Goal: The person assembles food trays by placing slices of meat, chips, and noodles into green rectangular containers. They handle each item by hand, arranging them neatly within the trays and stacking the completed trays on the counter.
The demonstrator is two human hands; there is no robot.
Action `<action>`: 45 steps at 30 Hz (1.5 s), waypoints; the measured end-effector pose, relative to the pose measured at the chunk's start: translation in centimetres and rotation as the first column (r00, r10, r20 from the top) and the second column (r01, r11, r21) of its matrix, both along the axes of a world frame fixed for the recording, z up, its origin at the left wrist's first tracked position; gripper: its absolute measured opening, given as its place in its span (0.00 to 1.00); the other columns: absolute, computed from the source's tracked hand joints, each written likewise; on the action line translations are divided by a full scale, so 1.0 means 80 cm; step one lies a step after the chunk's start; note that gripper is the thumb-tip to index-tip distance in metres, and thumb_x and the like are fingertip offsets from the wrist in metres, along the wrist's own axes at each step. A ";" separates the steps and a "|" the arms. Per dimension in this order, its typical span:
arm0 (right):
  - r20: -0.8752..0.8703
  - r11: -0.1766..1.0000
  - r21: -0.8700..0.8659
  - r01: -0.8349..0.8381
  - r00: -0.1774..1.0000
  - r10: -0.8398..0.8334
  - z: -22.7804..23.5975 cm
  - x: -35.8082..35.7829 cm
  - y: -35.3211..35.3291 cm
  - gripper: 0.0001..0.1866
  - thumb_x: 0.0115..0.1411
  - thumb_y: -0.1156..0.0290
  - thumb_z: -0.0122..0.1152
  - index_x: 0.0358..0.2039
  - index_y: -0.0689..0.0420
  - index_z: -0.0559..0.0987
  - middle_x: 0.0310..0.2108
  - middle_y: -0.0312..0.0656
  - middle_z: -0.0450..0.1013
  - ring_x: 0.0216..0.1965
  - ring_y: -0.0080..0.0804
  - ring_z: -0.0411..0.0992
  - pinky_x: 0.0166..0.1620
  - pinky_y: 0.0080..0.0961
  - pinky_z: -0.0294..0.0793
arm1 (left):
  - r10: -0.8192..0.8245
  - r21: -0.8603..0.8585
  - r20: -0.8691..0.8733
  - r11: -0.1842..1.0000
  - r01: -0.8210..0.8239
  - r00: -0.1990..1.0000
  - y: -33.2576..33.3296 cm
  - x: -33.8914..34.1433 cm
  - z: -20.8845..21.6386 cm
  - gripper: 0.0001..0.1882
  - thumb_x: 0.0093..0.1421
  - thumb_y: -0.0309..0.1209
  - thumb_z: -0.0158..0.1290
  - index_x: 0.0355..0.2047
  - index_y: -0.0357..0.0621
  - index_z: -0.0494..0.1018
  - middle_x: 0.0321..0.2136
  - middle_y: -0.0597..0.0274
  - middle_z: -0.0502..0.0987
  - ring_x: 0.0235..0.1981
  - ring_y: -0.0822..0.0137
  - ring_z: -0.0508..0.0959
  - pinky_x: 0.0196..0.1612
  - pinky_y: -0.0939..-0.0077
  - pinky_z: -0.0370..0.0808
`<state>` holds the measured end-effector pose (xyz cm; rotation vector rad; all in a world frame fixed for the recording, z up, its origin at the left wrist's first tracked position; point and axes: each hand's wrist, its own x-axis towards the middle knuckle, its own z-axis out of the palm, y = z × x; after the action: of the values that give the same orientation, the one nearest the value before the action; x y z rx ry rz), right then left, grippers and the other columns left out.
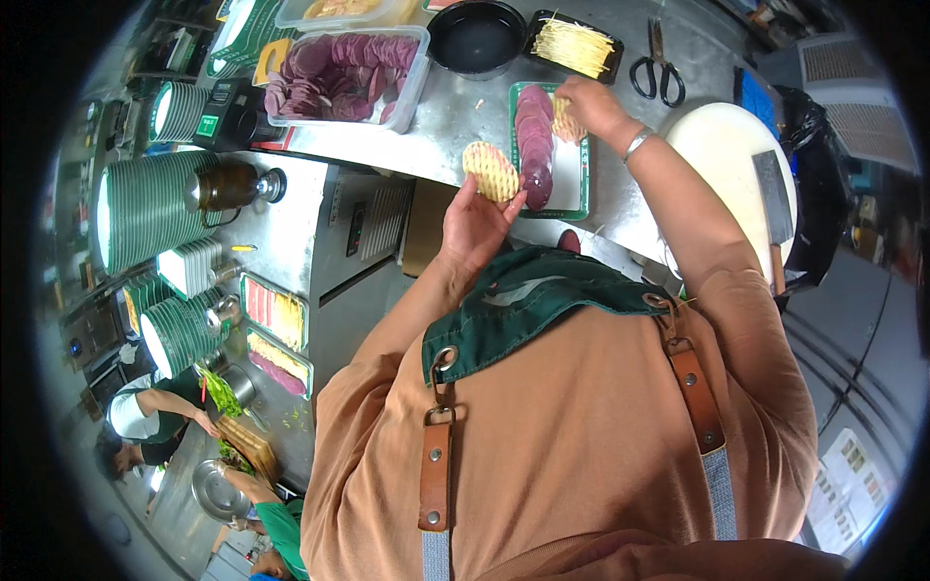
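My left hand (473, 225) holds up several yellowish crinkle-cut potato slices (490, 172) on its fingers, at the near left corner of a white tray with a green rim (578, 213). Down the tray's left side runs an overlapping row of purple sweet potato slices (535, 145). My right hand (593, 108) reaches over the tray's far right part, its fingers closed on another crinkle-cut slice (570, 126) beside the purple row. The fingers partly cover that slice, so I cannot tell whether it touches the tray.
Beyond stand a clear tub of purple slices (418, 82), a black bowl (477, 37), a black tray of pale strips (573, 48) and scissors (659, 73). Right, a cleaver (772, 194) lies on a round board (707, 145). Left are stacked trays (145, 208) and two co-workers (145, 416).
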<state>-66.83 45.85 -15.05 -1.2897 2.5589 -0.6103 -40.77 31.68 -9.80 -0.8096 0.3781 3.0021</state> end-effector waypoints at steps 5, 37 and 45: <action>0.350 0.953 -0.163 0.255 0.918 -0.186 0.045 0.044 -0.007 0.10 0.55 0.76 0.59 0.38 0.60 0.79 0.36 0.42 0.76 0.36 0.33 0.75 0.39 0.28 0.74 | -0.086 -0.035 -0.030 0.996 0.085 0.996 -0.010 -0.013 0.005 0.27 0.65 0.45 0.47 0.59 0.46 0.57 0.55 0.56 0.67 0.56 0.57 0.68 0.59 0.60 0.67; 0.058 0.916 -0.212 0.340 0.940 -0.335 0.025 0.101 0.057 0.11 0.54 0.71 0.64 0.37 0.58 0.78 0.34 0.43 0.75 0.32 0.35 0.74 0.37 0.24 0.73 | -0.274 -0.182 0.236 0.930 0.320 0.932 0.026 -0.071 0.000 0.18 0.69 0.38 0.38 0.56 0.44 0.58 0.48 0.52 0.71 0.47 0.57 0.76 0.48 0.64 0.75; 0.907 0.667 -0.322 0.672 0.420 0.015 0.026 0.123 0.061 0.10 0.56 0.79 0.62 0.40 0.60 0.76 0.35 0.32 0.74 0.34 0.18 0.70 0.36 0.17 0.70 | -0.353 -0.240 0.221 0.884 0.402 0.909 0.039 -0.079 0.004 0.18 0.68 0.38 0.42 0.54 0.43 0.61 0.47 0.54 0.72 0.47 0.59 0.75 0.50 0.67 0.74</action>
<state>-57.03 50.70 -12.95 -0.2231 1.6776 -1.8443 -47.10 34.76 -9.49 -0.8801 0.8607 2.5252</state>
